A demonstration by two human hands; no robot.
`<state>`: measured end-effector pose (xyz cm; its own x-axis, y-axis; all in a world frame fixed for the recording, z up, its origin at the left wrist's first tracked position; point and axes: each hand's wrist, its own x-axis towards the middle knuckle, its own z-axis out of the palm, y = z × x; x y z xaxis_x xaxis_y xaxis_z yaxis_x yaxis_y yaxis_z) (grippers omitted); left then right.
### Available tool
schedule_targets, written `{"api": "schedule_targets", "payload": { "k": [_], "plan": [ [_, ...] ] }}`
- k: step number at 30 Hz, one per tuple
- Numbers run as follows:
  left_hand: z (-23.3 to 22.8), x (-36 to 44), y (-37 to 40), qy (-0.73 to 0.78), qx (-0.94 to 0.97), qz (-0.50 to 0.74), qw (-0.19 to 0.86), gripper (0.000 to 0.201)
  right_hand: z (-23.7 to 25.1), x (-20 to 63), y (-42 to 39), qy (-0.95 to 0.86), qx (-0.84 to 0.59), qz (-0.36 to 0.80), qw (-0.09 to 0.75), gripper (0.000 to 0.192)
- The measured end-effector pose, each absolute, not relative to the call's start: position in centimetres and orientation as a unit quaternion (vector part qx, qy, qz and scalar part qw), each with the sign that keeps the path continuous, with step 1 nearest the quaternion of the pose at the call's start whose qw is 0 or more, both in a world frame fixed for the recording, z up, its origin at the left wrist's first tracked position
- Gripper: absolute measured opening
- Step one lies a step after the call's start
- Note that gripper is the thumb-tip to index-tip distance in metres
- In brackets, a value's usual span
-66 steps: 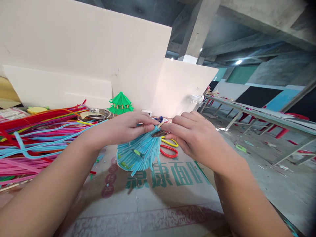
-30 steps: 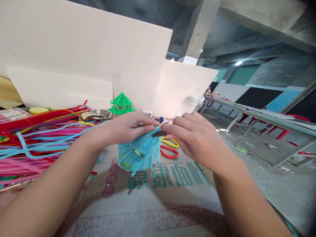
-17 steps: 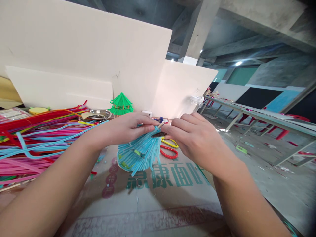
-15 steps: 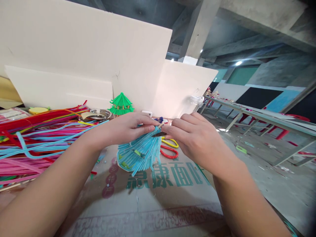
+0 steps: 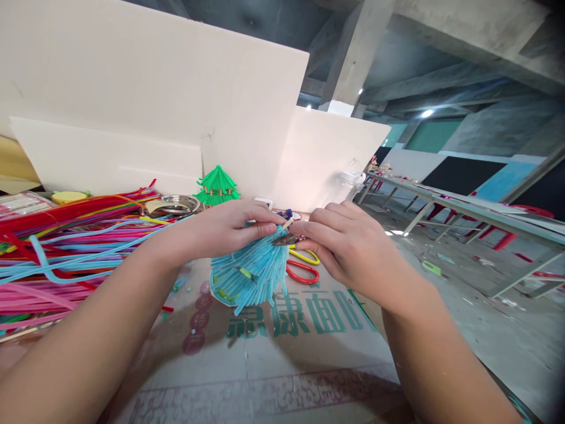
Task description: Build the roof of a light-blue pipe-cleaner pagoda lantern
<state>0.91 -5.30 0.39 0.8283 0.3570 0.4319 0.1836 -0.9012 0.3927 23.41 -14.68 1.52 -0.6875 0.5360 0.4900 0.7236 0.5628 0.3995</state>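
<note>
A cone of light-blue pipe cleaners is tilted above the printed cardboard, with green patches showing at its lower edge. My left hand grips its narrow top, thumb and fingers closed around it. A thin wooden stick pokes out of that top end. My right hand is closed on what look like small dark metal pliers; their jaws lie against the blue top beside the stick, and their handles are hidden in my palm. Scissors with red and yellow handles lie just behind the cone.
Loose coloured pipe cleaners are heaped at the left. Behind stand a steel bowl, a green pipe-cleaner tree and a clear jar, backed by white boards. The cardboard covers my work surface.
My right hand has turned slightly, showing more of the metal jaws and their joint. The blue cone and my left hand have barely moved.
</note>
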Motion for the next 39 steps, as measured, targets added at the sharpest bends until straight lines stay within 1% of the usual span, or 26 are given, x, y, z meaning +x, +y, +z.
{"api": "schedule_targets", "payload": {
  "k": [13, 25, 39],
  "plan": [
    [0.12, 1.02, -4.96, 0.123, 0.941, 0.267, 0.169, 0.031, 1.57, 22.98, -14.89, -0.858, -0.352, -0.348, 0.138, 0.023],
    [0.11, 0.85, -5.08, 0.137, 0.939, 0.264, 0.170, 0.031, 1.39, 23.34, -14.64, -0.868, -0.361, -0.304, 0.157, 0.027],
    [0.24, 0.91, -5.06, 0.136, 0.941, 0.260, 0.171, 0.031, 1.39, 22.92, -14.88, -0.860, -0.362, -0.331, 0.139, 0.022]
  ]
}}
